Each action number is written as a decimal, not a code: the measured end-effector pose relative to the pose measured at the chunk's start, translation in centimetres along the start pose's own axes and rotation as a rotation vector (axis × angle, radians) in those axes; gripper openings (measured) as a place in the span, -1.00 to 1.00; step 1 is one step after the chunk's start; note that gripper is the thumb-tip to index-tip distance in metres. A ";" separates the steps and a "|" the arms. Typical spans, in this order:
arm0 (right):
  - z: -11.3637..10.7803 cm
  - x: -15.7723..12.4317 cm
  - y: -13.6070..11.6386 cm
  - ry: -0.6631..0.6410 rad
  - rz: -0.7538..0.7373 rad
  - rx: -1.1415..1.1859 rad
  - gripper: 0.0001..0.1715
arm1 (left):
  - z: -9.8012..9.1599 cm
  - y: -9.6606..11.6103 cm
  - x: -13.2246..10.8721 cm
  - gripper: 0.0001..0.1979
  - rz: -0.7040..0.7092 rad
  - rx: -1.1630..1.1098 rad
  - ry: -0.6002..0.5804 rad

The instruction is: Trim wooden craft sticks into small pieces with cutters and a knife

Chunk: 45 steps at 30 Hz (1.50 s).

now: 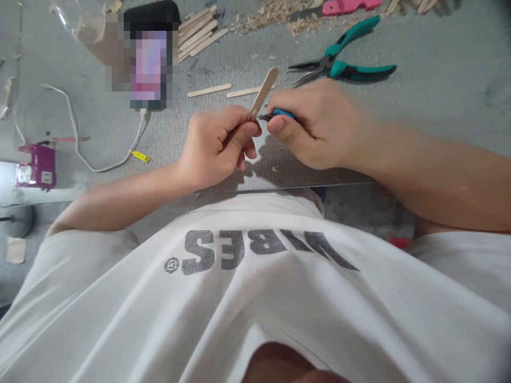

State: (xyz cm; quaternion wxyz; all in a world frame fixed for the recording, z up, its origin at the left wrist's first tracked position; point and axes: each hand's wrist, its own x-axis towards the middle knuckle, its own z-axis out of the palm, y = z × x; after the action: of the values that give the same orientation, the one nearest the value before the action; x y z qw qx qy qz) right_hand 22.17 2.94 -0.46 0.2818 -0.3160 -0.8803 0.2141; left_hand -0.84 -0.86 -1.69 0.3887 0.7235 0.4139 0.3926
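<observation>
Pinched in my left hand [219, 143] is a flat wooden craft stick [265, 89], tilted with its rounded end up and away from me. Fine slivers show on the stick just above my thumb. My right hand [315, 125] is closed around a small blue-handled tool [282, 113]; its dark metal tip meets or nearly meets the stick's lower part. Most of the tool is hidden by my fingers, so its exact kind cannot be made out. Behind my hands, two narrow sticks [209, 90] lie on the grey table [167, 127].
Teal-handled long-nose pliers [333, 61] lie spread beyond my right hand. Further back are a pile of craft sticks [197, 34], wood shavings [267, 15] and a pink-handled tool [351, 6]. To the left are a blurred-out phone [149, 69], its white cable [72, 106] and a purple box [42, 167].
</observation>
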 end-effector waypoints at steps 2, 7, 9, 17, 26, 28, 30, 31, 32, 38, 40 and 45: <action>0.0 0.0 0.0 0.002 -0.037 -0.015 -0.15 | -0.1 -0.1 -0.1 -0.69 0.020 0.058 0.020; 0.4 0.0 1.0 0.011 -0.077 -0.047 -0.21 | -0.1 0.1 0.0 -0.70 0.013 0.075 0.020; 0.6 0.0 1.7 0.072 -0.093 -0.064 -0.21 | 0.0 0.3 -0.1 -0.67 -0.002 0.030 0.015; 0.0 -0.3 2.5 0.148 -0.124 -0.356 -0.29 | 0.2 0.3 -0.2 -0.57 -0.037 -0.010 0.076; -0.4 -0.5 1.5 0.121 -0.073 -0.351 -0.27 | 0.3 0.7 -0.1 -0.61 -0.066 -0.082 0.122; -0.5 -0.4 0.9 0.149 -0.073 -0.228 -0.30 | 0.2 0.8 0.1 -0.59 -0.115 -0.104 0.080; -0.6 -0.2 0.2 0.208 -0.068 -0.032 -0.38 | 0.1 0.7 0.4 -0.59 -0.147 -0.144 0.009; -0.6 -0.1 0.0 0.237 -0.057 0.053 -0.45 | 0.0 0.6 0.6 -0.59 -0.149 -0.170 -0.034; -0.5 0.1 -0.1 0.260 -0.051 0.119 -0.54 | 0.0 0.4 0.7 -0.59 -0.145 -0.196 -0.078; 0.3 0.8 1.0 0.341 -0.057 0.175 -0.71 | -0.2 -0.7 1.3 -0.64 -0.136 -0.228 -0.109; 0.4 0.8 1.3 0.392 -0.039 0.144 -0.70 | -0.4 -1.4 1.8 -0.72 -0.116 -0.184 -0.010; -0.1 1.3 1.5 0.366 0.008 0.143 -0.67 | -1.3 -4.2 3.5 -0.66 0.078 0.023 0.162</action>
State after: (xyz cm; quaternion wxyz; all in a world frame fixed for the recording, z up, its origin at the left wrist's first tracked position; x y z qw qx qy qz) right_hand 22.05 4.86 -0.79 0.4581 -0.3322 -0.7957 0.2159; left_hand -2.02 4.10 -4.03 0.3299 0.7094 0.4198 0.4601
